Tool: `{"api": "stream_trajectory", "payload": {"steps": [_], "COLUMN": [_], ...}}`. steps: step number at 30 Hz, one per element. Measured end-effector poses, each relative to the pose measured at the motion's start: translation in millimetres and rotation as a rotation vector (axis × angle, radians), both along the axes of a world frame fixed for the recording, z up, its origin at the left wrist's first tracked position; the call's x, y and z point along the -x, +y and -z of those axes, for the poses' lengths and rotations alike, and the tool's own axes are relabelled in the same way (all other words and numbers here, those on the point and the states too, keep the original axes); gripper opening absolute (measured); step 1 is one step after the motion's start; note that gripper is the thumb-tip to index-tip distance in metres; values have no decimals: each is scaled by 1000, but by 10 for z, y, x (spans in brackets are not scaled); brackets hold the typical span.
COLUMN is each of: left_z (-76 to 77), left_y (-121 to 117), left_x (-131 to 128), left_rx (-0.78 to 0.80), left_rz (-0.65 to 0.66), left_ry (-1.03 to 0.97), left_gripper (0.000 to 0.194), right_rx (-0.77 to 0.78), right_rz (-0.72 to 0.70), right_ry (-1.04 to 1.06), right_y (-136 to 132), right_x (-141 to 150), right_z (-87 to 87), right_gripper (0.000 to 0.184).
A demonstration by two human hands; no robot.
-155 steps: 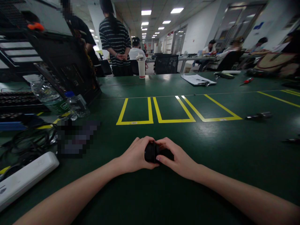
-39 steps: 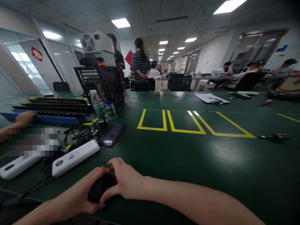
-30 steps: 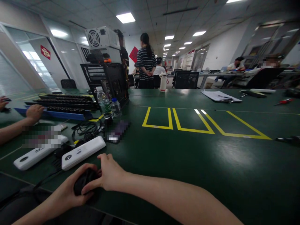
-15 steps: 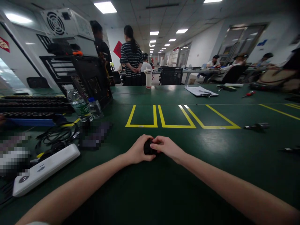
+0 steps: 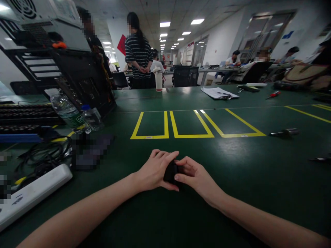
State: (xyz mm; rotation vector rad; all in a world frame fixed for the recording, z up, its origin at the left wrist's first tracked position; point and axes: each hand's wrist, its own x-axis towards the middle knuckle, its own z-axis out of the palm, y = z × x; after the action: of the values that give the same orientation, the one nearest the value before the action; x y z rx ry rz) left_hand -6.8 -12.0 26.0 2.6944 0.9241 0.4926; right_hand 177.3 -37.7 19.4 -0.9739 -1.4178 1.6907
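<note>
Both hands meet over the green tabletop (image 5: 165,220), around a small black object (image 5: 170,172) with dark, rounded sides. Its kind cannot be made out, since fingers cover much of it. My left hand (image 5: 156,170) wraps it from the left, thumb low and fingers over the top. From the right, my right hand (image 5: 195,175) pinches its edge between thumb and curled fingers. Beyond the hands lie several yellow tape outlines (image 5: 168,125) on the table.
At left are a white power strip (image 5: 33,196), black cables (image 5: 43,162), a water bottle (image 5: 67,110), a smaller blue-capped bottle (image 5: 91,117) and an open computer case (image 5: 80,82). A clipboard (image 5: 219,92), a cup (image 5: 158,80) and a dark metal-tipped tool (image 5: 284,132) lie beyond. People are in the background.
The view swung left and then back right. Over the last half second it tilted down slightly, and my right fingers shifted on the black object, which stays between both hands.
</note>
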Motion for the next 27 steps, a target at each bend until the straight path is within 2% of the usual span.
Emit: {"api": "stream_trajectory", "payload": {"steps": [6, 10, 12, 15, 18, 23, 27], "left_z": [41, 24, 7, -36, -69, -2, 27], "left_y": [21, 88, 113, 123, 108, 78, 67], "left_x": [5, -21, -25, 5, 63, 92, 67], "left_rx": [-64, -64, -23, 55, 104, 70, 60], "left_rz": [98, 11, -8, 26, 30, 8, -10], "left_ry": [28, 1, -55, -110, -117, -92, -94], "left_gripper": [84, 82, 89, 93, 80, 67, 65], "right_rx": [55, -113, -200, -247, -244, -266, -315], "right_rz": [-68, -52, -16, -13, -17, 3, 19], "right_ry": [-26, -92, -136, -147, -135, -170, -159], "right_y": [61, 180, 217, 231, 216, 164, 122], "right_x": [-31, -24, -19, -16, -11, 8, 11], "right_z": [-28, -62, -65, -53, -49, -43, 19], "right_gripper": [45, 50, 52, 52, 51, 49, 36]}}
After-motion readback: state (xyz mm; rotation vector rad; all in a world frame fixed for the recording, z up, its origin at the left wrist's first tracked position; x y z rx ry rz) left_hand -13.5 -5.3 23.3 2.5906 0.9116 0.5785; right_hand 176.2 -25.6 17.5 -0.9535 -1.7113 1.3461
